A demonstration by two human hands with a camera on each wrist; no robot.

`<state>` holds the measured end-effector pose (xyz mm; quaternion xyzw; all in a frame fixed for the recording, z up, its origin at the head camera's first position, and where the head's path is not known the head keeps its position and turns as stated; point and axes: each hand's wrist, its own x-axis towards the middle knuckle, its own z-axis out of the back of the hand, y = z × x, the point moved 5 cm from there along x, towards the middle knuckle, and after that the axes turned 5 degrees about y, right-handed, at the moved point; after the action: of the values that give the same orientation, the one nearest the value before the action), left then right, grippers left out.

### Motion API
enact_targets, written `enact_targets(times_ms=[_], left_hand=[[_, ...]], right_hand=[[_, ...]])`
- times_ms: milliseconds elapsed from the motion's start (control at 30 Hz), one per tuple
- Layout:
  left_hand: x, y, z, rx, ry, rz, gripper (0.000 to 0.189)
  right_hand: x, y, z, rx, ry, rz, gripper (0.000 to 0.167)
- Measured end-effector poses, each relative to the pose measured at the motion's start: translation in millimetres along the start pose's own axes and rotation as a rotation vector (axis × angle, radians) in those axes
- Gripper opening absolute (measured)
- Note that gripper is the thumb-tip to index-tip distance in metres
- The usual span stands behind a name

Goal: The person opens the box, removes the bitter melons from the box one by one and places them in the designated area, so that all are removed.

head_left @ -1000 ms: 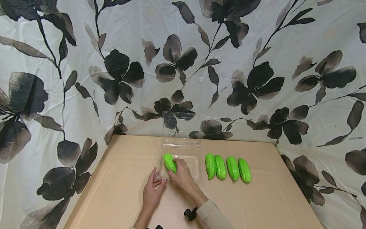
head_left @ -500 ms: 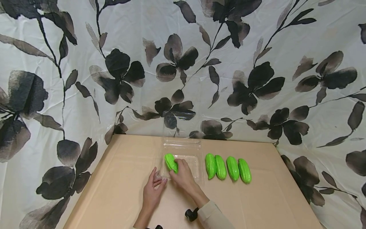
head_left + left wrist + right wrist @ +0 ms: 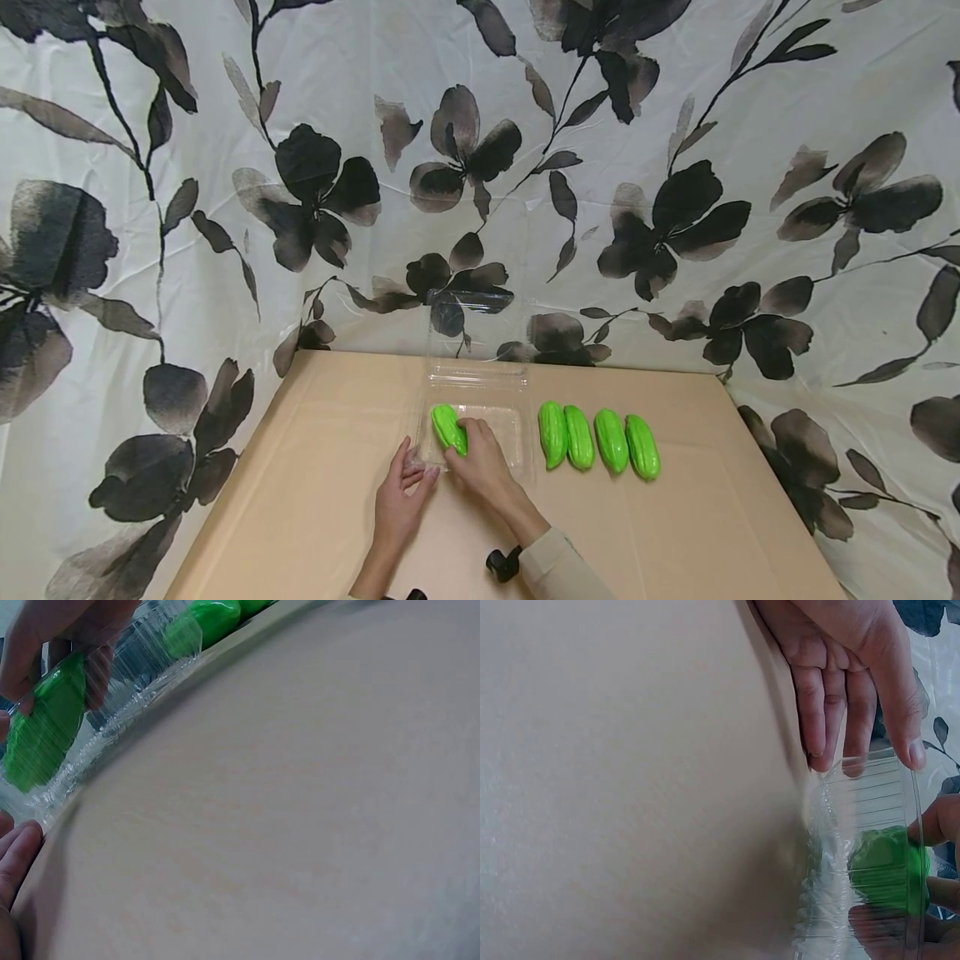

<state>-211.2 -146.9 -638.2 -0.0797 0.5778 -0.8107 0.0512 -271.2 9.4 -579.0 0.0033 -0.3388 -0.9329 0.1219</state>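
In the head view my right hand [image 3: 480, 458] grips a bright green toy cucumber [image 3: 447, 427] inside the left part of a clear plastic clamshell container [image 3: 506, 421]. The cucumber tilts, its far end leaning left. At the container's near left corner, my left hand [image 3: 402, 502] holds the rim. In the right wrist view, the thumb of the left hand [image 3: 840, 667] lies on the rim and its fingers against the outer wall. Through the ribbed wall, the left wrist view shows the cucumber [image 3: 49, 724] between the right hand's fingers.
Several more green toy cucumbers [image 3: 579, 437] lie in a row right of the container. The clear lid [image 3: 480, 337] stands raised at the back. A floral cloth [image 3: 570, 192] hangs behind the tan table [image 3: 322, 467].
The cucumber and right hand have shifted very slightly to the right inside the container. The left hand stays at its corner.
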Motion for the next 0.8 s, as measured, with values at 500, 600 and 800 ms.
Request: enact_targets(times_ms=[500, 600, 800], left_hand=[[0.9, 0.7, -0.1, -0.001, -0.006, -0.017, 0.074], [1.1, 1.1, 0.0, 0.002, -0.003, -0.017, 0.074], [1.2, 0.6, 0.6, -0.004, -0.011, -0.015, 0.074]], right_hand=[[-1.1, 2.2, 3.5, 0.012, -0.011, 0.009, 0.049], [-1.3, 2.0, 4.7, 0.011, -0.016, 0.014, 0.049], [-1.6, -0.2, 5.5, 0.013, -0.015, 0.009, 0.049]])
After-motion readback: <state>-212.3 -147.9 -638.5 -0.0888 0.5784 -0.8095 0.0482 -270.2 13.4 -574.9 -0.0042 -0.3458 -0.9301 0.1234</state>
